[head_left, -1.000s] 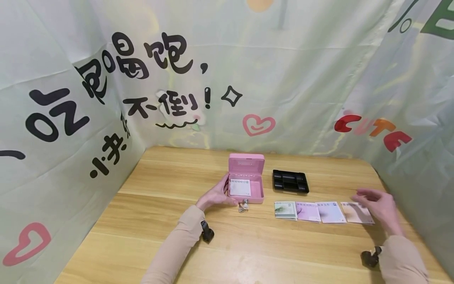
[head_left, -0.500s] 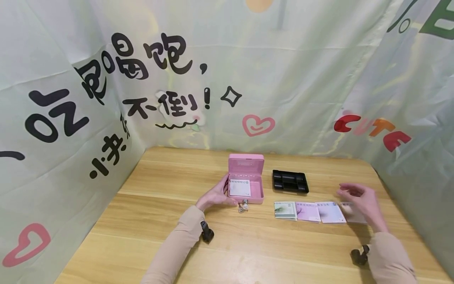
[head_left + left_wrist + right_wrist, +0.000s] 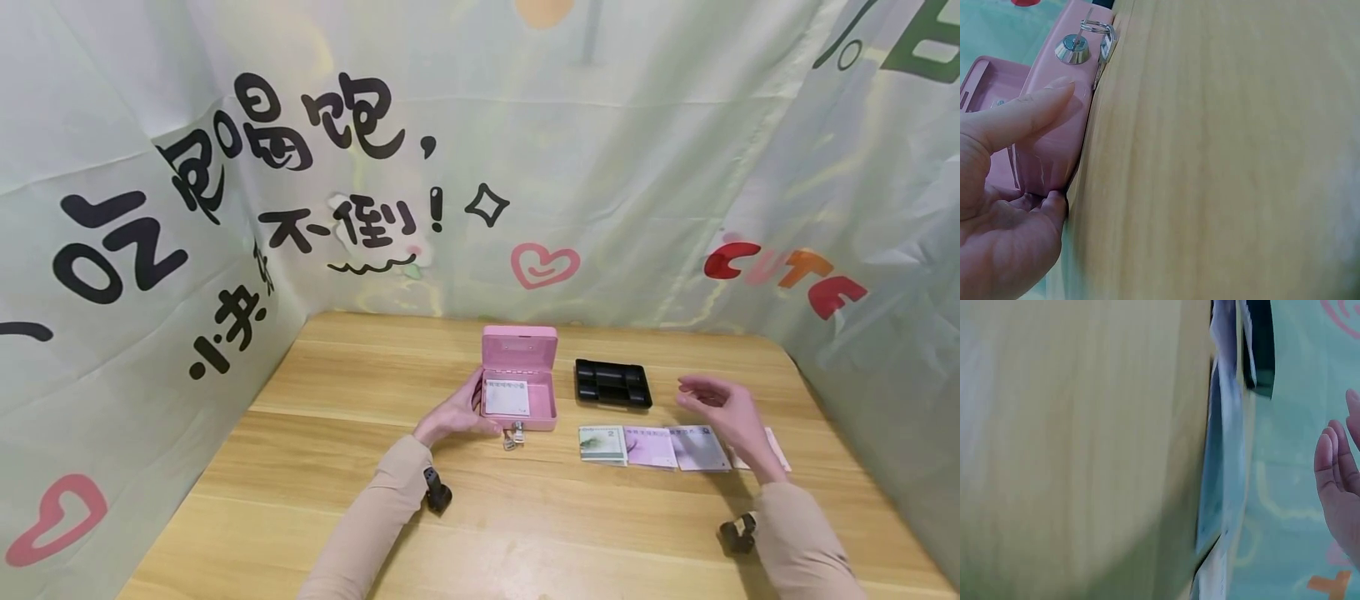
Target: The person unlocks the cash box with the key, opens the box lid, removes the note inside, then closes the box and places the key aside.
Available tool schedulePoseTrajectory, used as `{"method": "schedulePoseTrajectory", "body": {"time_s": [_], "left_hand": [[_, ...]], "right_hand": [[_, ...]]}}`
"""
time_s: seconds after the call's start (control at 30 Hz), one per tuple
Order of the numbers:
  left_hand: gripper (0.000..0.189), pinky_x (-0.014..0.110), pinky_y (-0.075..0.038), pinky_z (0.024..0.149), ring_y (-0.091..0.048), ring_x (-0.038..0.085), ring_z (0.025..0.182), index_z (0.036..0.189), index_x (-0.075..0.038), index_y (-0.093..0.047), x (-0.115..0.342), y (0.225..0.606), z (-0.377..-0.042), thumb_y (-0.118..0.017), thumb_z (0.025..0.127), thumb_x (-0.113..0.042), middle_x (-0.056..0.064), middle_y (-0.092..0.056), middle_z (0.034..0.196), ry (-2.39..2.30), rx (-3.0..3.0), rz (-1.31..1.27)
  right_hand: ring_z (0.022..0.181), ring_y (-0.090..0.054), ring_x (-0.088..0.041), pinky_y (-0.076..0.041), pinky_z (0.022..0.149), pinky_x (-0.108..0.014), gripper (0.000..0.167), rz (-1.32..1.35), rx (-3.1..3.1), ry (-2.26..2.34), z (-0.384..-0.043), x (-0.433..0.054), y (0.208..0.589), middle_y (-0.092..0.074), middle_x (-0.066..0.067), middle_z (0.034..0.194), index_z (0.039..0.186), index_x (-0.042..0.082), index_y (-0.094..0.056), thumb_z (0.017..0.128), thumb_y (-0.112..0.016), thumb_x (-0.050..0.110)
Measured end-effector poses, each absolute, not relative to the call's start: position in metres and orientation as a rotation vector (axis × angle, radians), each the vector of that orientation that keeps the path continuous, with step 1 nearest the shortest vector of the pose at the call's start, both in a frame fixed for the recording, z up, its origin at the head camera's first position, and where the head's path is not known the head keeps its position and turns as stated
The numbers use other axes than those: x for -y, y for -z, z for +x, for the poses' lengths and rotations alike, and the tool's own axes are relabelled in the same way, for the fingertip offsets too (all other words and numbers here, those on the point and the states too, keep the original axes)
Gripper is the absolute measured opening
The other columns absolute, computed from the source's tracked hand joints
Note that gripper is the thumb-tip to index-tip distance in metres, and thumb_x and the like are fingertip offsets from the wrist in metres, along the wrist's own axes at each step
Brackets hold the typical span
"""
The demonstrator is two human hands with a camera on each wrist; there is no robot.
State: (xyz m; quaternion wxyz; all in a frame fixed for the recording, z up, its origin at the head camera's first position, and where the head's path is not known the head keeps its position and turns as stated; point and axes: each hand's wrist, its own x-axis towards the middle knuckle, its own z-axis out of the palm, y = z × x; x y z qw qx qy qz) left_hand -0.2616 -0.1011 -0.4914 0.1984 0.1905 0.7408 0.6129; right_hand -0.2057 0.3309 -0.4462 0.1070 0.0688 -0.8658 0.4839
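A pink cash box (image 3: 543,423) stands with its lid raised, and pale banknotes (image 3: 507,398) lie in its left part. My left hand (image 3: 453,414) grips its left front corner; in the left wrist view the thumb lies along the front face (image 3: 1047,153) below the lock (image 3: 1072,49), from which keys (image 3: 1107,45) hang. My right hand (image 3: 731,417) hovers above a row of banknotes, fingers loosely bent, holding nothing. The row holds green (image 3: 602,447), purple (image 3: 650,448), blue (image 3: 696,452) and pinkish notes (image 3: 778,450), the last partly hidden by the right hand.
A black compartment tray (image 3: 613,385) lies right of the box, behind the notes. The wooden table (image 3: 525,525) is bounded by printed cloth walls (image 3: 637,183) at the back and sides.
My right hand has moved left and slightly up, from the pinkish notes at the row's right end to over the blue ones. The left hand keeps its grip on the box.
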Motion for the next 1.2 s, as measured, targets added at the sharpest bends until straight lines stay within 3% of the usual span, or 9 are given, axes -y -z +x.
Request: {"method": "schedulePoseTrajectory", "body": {"time_s": [0.2, 0.5, 0.57, 0.73, 0.8, 1.2], "left_hand": [[0.128, 0.048, -0.008, 0.131, -0.008, 0.032, 0.159, 0.163, -0.012, 0.001, 0.101, 0.491, -0.262, -0.080, 0.067, 0.011, 0.015, -0.009, 0.171, -1.717, -2.074, 0.517], [0.125, 0.049, -0.006, 0.131, -0.008, 0.033, 0.159, 0.162, -0.009, -0.002, 0.100, 0.492, -0.261, -0.081, 0.067, 0.011, 0.016, -0.009, 0.171, -1.714, -2.086, 0.507], [0.125, 0.049, -0.006, 0.131, -0.008, 0.033, 0.159, 0.162, -0.009, -0.003, 0.100, 0.492, -0.261, -0.081, 0.067, 0.011, 0.017, -0.009, 0.171, -1.712, -2.091, 0.514], [0.125, 0.049, -0.007, 0.131, -0.008, 0.033, 0.159, 0.163, -0.009, -0.001, 0.100, 0.493, -0.261, -0.080, 0.067, 0.012, 0.016, -0.009, 0.171, -1.724, -2.076, 0.524], [0.126, 0.048, -0.007, 0.131, -0.007, 0.032, 0.159, 0.163, -0.011, 0.000, 0.100, 0.493, -0.261, -0.079, 0.067, 0.012, 0.015, -0.008, 0.171, -1.723, -2.070, 0.526], [0.126, 0.048, -0.006, 0.131, -0.005, 0.032, 0.159, 0.162, -0.008, 0.000, 0.099, 0.491, -0.260, -0.080, 0.067, 0.012, 0.016, -0.005, 0.171, -1.713, -2.076, 0.484]], "right_hand": [[0.084, -0.062, 0.015, -0.052, 0.075, -0.004, 0.045, 0.244, 2.566, -1.441, -0.209, -0.316, 0.442, -0.064, 0.035, 0.091, 0.125, -0.014, -0.060, 0.091, -0.074, 0.012], [0.087, -0.065, 0.011, -0.055, 0.075, -0.008, 0.043, 0.325, 2.576, -1.477, -0.213, -0.292, 0.439, -0.069, 0.023, 0.097, 0.125, -0.011, -0.063, 0.089, -0.075, 0.011], [0.087, -0.065, 0.010, -0.056, 0.074, -0.009, 0.042, 0.333, 2.592, -1.477, -0.214, -0.286, 0.438, -0.072, 0.015, 0.099, 0.124, -0.009, -0.064, 0.089, -0.075, 0.013], [0.087, -0.066, 0.006, -0.056, 0.075, -0.011, 0.039, 0.376, 2.618, -1.473, -0.216, -0.271, 0.438, -0.073, -0.023, 0.111, 0.122, -0.007, -0.065, 0.090, -0.075, 0.013], [0.086, -0.066, 0.005, -0.056, 0.076, -0.011, 0.039, 0.394, 2.624, -1.476, -0.217, -0.265, 0.437, -0.070, -0.029, 0.112, 0.121, -0.008, -0.065, 0.090, -0.075, 0.013], [0.088, -0.069, -0.003, -0.058, 0.079, -0.014, 0.035, 0.521, 2.624, -1.518, -0.227, -0.228, 0.439, -0.072, -0.028, 0.110, 0.117, -0.009, -0.067, 0.088, -0.076, 0.007]]}}
